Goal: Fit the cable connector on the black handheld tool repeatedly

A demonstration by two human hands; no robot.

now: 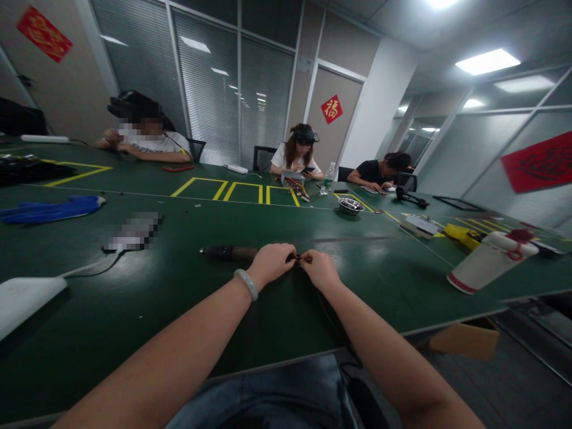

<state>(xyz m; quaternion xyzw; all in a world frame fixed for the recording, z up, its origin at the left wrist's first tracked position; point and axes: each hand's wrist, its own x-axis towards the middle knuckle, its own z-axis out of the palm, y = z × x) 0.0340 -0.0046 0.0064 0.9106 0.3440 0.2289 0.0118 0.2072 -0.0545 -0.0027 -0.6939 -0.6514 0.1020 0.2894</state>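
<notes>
A long, dark cylindrical tool (230, 253) with a narrow metal tip lies across the green table in front of me, its tip toward the left. My left hand (273, 263) is closed around its right end, with a pale bangle on the wrist. Close beside it, my right hand (320, 269) pinches the dark cord (331, 313) where it meets the tool's end. From there the cord runs under my right forearm and over the table's near edge. The fingers hide most of the join between tool and cord.
To the left lie a blue glove (53, 208), a phone-like device (134, 232) and a white power strip (29, 301). A metal bowl (351, 206) stands beyond my hands, a white tumbler (489, 262) at right. Several people sit across the green table (179, 333).
</notes>
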